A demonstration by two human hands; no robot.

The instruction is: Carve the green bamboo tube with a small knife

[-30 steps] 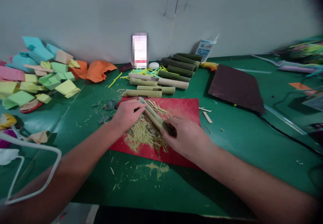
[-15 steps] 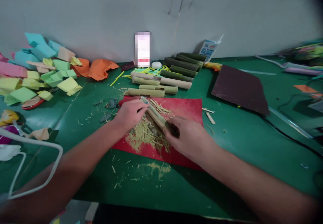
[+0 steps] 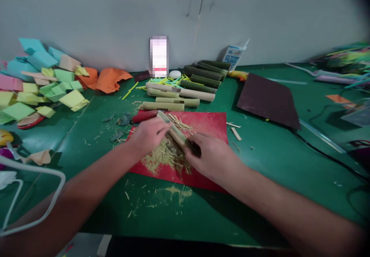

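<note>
A split-open bamboo tube point(image 3: 176, 132) slants over the red sheet point(image 3: 206, 124). My right hand point(image 3: 212, 153) grips its lower end, with the fingers curled round it. At the upper end my left hand point(image 3: 150, 133) is closed, thumb and fingertips pinched together against the tube; whatever lies between them is too small to make out. Just behind the left hand lies a tool with a red handle point(image 3: 144, 116), its metal part mostly hidden. Bamboo shavings and dust point(image 3: 163, 156) are heaped on the sheet under the tube.
Several bamboo pieces point(image 3: 199, 73) lie in rows at the back, near a propped phone point(image 3: 158, 56) and a drink carton point(image 3: 233, 56). Folded papers point(image 3: 43, 83) pile up at left, beside a white cable point(image 3: 59, 187). A dark brown board point(image 3: 268, 98) rests at right.
The whole view has shifted slightly, so things sit a little further left. More of the red handle shows behind my left hand. Both hands stay at the bamboo tube.
</note>
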